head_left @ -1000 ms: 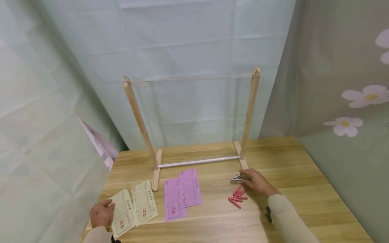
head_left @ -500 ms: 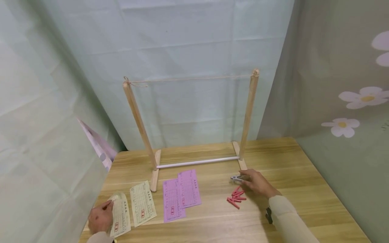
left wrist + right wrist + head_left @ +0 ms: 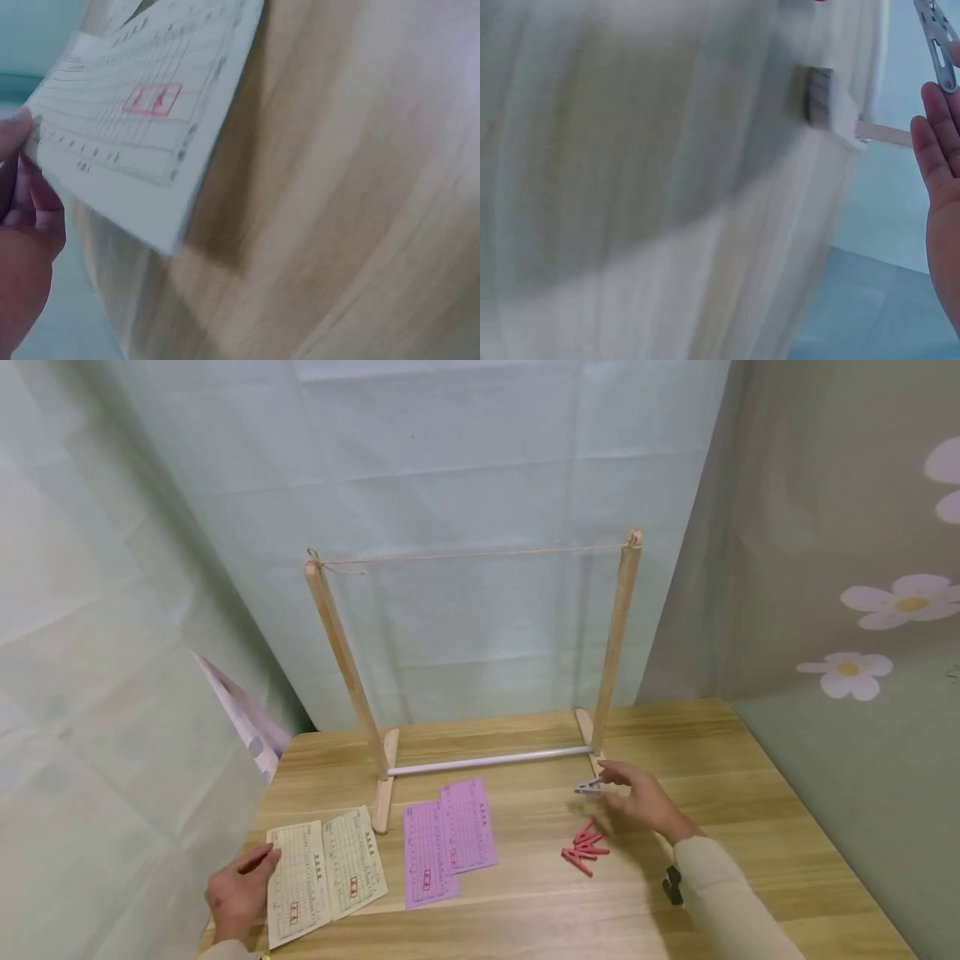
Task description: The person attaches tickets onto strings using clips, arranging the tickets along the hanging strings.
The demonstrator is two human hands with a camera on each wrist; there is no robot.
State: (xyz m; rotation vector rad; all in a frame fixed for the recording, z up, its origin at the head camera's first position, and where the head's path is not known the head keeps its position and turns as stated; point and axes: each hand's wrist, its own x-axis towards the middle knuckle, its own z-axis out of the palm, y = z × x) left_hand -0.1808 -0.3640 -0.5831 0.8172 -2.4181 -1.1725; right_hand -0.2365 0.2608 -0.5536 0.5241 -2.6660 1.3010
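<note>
My left hand (image 3: 242,889) pinches the left edge of a pale yellow printed form (image 3: 300,881) between thumb and fingers. In the left wrist view that form (image 3: 142,142), with a red stamp box, is raised off the wood. It adjoins a second yellow form (image 3: 356,864). My right hand (image 3: 641,800) holds a small silver-grey clothespin (image 3: 588,787) near the rack's right foot. The right wrist view shows the clothespin (image 3: 939,45) at the fingertips, its legs pierced with slots. Several red clothespins (image 3: 584,847) lie below that hand on the table.
A wooden rack stands at the back of the table (image 3: 540,902), its string (image 3: 472,554) tied between the left post (image 3: 343,660) and right post (image 3: 618,643). A white bar (image 3: 491,759) joins their feet. Two overlapping purple forms (image 3: 468,822) lie in front.
My left hand has drawn the left yellow form leftward and lifted it, then brought it back up beside the other one. My right hand has risen slightly with the grey clothespin.
</note>
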